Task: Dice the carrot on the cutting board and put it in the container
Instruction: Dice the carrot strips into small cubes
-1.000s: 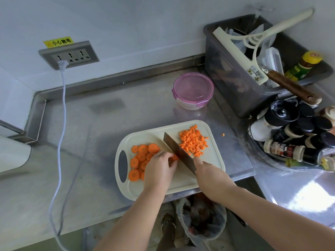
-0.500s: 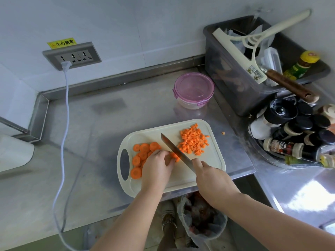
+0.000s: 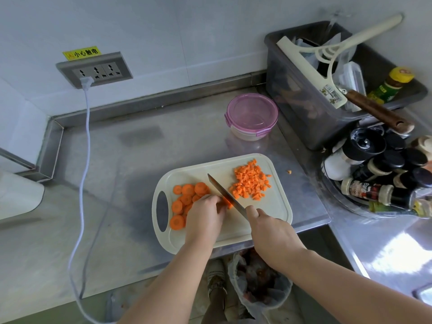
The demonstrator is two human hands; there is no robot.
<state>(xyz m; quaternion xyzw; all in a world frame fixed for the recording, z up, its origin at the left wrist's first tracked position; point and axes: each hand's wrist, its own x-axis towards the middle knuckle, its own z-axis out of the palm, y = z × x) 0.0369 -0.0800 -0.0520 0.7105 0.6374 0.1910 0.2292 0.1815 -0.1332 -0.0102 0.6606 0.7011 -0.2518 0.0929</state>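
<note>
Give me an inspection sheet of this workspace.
Surface: steel counter, one stray carrot bit right of the cutting board.
Job's things: carrot slices left on board, diced carrot right; container behind, lid on.
Clutter: grey tub of utensils, spice bottles at right.
Hands: left hand holds carrot slices at the blade; right hand grips the knife.
Cables: white cable from wall socket, clear of the board.
Surroundings: white wall; bag below the counter.

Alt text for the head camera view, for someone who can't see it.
A person's right hand holds a knife, cutting carrot that the left hand pins to a cutting board on a steel counter. Carrot slices lie at the board's left, a diced pile at its right. A closed pink-lidded container stands behind the board.
</note>
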